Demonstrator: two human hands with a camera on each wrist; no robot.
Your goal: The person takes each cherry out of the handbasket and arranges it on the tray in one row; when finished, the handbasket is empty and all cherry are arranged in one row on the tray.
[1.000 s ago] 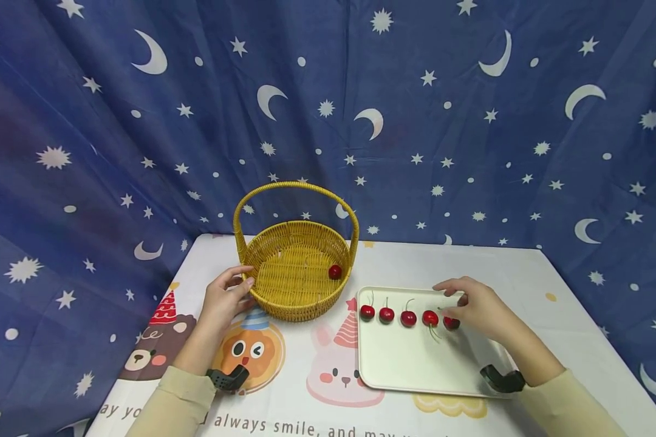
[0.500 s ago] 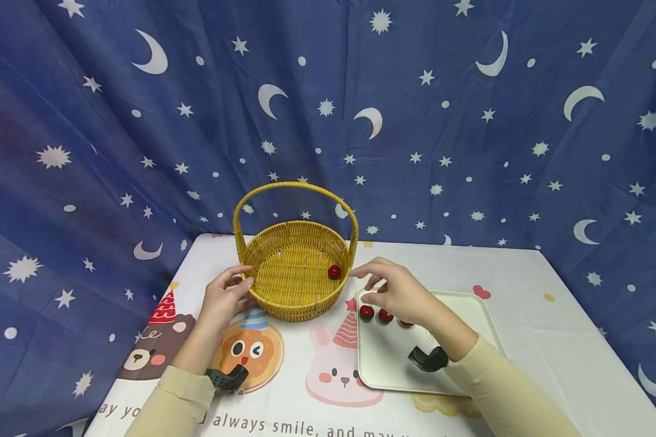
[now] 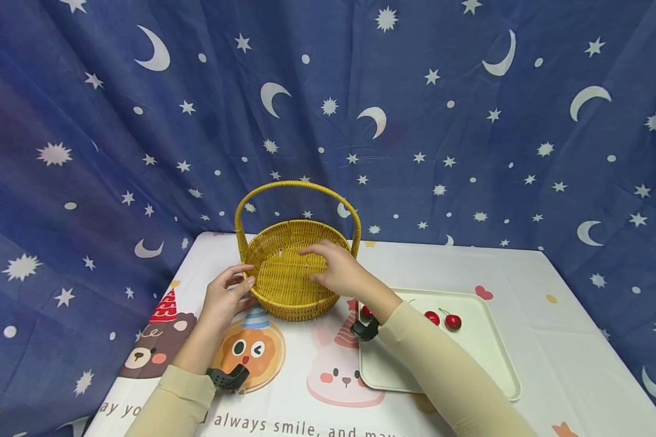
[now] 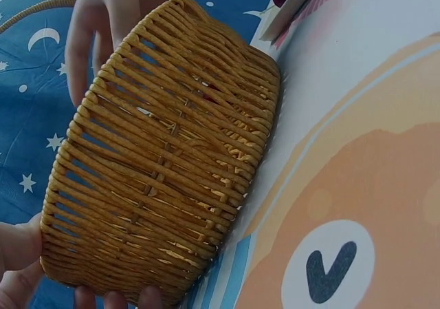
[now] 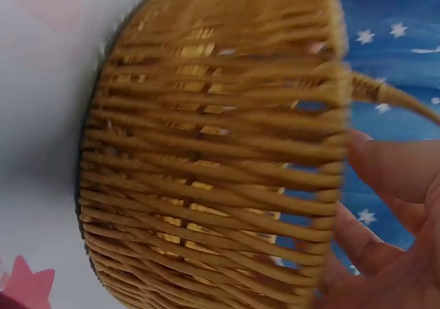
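Note:
A yellow wicker basket [image 3: 297, 309] with a tall arched handle stands on the table. My left hand [image 3: 224, 298] holds its left side, thumb and forefinger at the rim; other fingertips [image 4: 82, 299] touch the wall in the left wrist view. Above the basket's right part reaches my right hand [image 3: 336, 270], thumb and forefinger apart with nothing seen between them. The right wrist view shows its fingers [image 5: 371, 247] beside the rim. Red cherries [image 3: 452, 322] lie in a row on a cream tray [image 3: 478, 358]; my right forearm covers some. The cherry inside the basket is hidden in the head view.
A printed white tablecloth [image 3: 530, 315] with cartoon faces covers the table. Behind it hangs a dark blue curtain [image 3: 415, 121] with moons and stars. The tray lies to the right of the basket, under my right sleeve [image 3: 443, 364].
My right hand has moved left from the tray's right cherries, past the tray's left corner, to above the basket. My left hand has stayed at the basket's left side.

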